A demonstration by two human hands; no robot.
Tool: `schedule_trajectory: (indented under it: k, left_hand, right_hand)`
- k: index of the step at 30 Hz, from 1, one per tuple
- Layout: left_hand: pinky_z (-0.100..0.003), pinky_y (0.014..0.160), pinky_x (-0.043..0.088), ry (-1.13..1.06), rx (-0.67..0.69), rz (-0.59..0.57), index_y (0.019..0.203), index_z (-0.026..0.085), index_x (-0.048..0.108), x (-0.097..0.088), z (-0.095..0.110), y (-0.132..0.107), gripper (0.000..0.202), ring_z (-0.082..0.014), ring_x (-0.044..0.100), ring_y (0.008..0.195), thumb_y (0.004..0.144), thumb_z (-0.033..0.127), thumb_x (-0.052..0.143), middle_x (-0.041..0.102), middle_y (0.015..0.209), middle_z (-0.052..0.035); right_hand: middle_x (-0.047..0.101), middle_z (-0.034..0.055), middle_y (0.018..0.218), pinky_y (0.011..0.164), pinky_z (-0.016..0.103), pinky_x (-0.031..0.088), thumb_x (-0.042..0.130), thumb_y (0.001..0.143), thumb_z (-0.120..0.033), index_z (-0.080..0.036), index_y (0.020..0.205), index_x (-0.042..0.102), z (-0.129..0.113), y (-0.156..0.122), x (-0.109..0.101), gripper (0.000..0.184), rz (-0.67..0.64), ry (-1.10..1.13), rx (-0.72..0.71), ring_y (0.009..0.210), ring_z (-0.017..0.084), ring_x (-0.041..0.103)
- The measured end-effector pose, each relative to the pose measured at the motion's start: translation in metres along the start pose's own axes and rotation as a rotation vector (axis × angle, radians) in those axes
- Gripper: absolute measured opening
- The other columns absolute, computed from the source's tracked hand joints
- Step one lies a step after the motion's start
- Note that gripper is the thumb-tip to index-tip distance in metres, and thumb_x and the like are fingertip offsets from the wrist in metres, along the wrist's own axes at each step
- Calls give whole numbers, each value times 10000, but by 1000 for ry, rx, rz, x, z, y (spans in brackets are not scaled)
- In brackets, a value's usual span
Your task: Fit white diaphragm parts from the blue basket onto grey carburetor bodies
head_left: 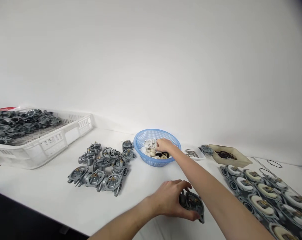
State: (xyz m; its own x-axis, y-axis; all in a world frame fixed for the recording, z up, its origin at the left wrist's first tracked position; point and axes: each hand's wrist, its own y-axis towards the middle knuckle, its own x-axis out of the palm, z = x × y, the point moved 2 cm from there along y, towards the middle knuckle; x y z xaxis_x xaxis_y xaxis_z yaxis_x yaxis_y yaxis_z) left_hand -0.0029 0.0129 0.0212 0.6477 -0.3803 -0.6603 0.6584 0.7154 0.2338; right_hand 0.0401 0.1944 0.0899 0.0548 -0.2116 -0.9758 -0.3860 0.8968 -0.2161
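My left hand (169, 198) is wrapped round a grey metal carburetor body (194, 204) at the front of the table, thumb on the near side and fingers on the far side. Brass parts show inside its open bowl face. My right hand (164, 145) reaches across into a blue plastic basket (151, 162). Its bent fingers are closed among the white carburetor floats (149, 145); what they pinch, if anything, is hidden. Cream and black pieces also lie in the basket.
Several carburetor bodies (96, 178) stand left of the basket. A white crate (66, 138) with more is far left. At right are carburetors with floats (262, 204), a tray of dark rings (243, 161) and a small white tray of metal pieces (190, 153). A wall closes the back.
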Motion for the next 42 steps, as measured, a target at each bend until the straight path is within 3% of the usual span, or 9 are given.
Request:
schedule_trajectory:
  k: [9, 14, 19, 25, 28, 30, 34, 39, 42]
  left_hand:
    - [-391, 919, 542, 57, -41, -14, 1292, 259, 613, 3, -3, 0, 797, -316, 697, 1027, 652, 707, 769, 707, 1185, -74]
    - [-348, 852, 544, 67, -25, 3, 1249, 279, 625, 2, 2, -2, 692, -271, 704, 953, 685, 648, 782, 714, 1141, -35]
    - [-339, 815, 529, 53, -28, 6, 1217, 261, 622, 1, 6, -5, 609, -247, 692, 901, 708, 542, 803, 712, 1093, -21]
    - [-346, 803, 510, 36, -48, -13, 1214, 253, 604, 0, 6, -7, 573, -263, 679, 946, 749, 537, 784, 699, 1127, -36]
    - [-346, 783, 500, 30, -50, -27, 1213, 238, 603, -2, 7, -7, 577, -264, 675, 929, 765, 558, 778, 698, 1101, -43]
    - [-344, 774, 495, 25, -51, -31, 1206, 230, 608, -3, 9, -6, 586, -261, 672, 914, 768, 580, 777, 696, 1080, -47]
    - [-338, 777, 490, 12, -50, -45, 1216, 249, 616, -4, 11, -7, 601, -251, 669, 895, 758, 599, 786, 694, 1060, -38]
    - [-361, 808, 493, -21, -70, -51, 1190, 229, 611, -7, 7, -7, 647, -273, 657, 947, 703, 598, 824, 688, 1077, -52]
    - [-361, 829, 511, -74, -90, -82, 1219, 241, 603, -14, 2, -6, 677, -273, 654, 997, 686, 582, 842, 681, 1126, -55]
  right_hand:
    - [642, 85, 1250, 897, 441, 574, 631, 980, -378, -156, 1247, 623, 11, -36, -33, 348, -40, 394, -194, 1067, 245, 657]
    - [734, 99, 1105, 946, 376, 560, 532, 1026, -372, -122, 1199, 677, 35, -106, -55, 337, -99, 678, -377, 1029, 196, 699]
    - [753, 68, 1068, 958, 335, 540, 582, 973, -393, -150, 1165, 726, 50, -178, -59, 341, -83, 795, -402, 1017, 192, 696]
    - [722, 39, 1120, 880, 335, 502, 631, 938, -460, -230, 1001, 726, 63, -237, -41, 256, 9, 566, -296, 1047, 220, 658]
    - [670, 43, 1211, 854, 346, 470, 611, 959, -437, -221, 900, 651, 58, -257, -17, 228, 71, 346, -282, 1022, 218, 637]
    - [679, 39, 1117, 769, 327, 456, 587, 976, -374, -213, 891, 610, 52, -265, 3, 184, 85, 263, -279, 899, 191, 634]
    - [687, 21, 991, 688, 318, 433, 643, 944, -373, -216, 1029, 611, 46, -266, 33, 181, 141, 220, -244, 759, 175, 605]
    - [668, 31, 1237, 874, 335, 484, 614, 963, -381, -293, 1381, 540, 51, -261, 33, 433, 99, 395, -294, 1070, 211, 630]
    - [642, 37, 1310, 999, 345, 451, 584, 963, -295, -283, 1374, 576, 57, -260, 23, 411, 46, 422, -362, 1195, 218, 590]
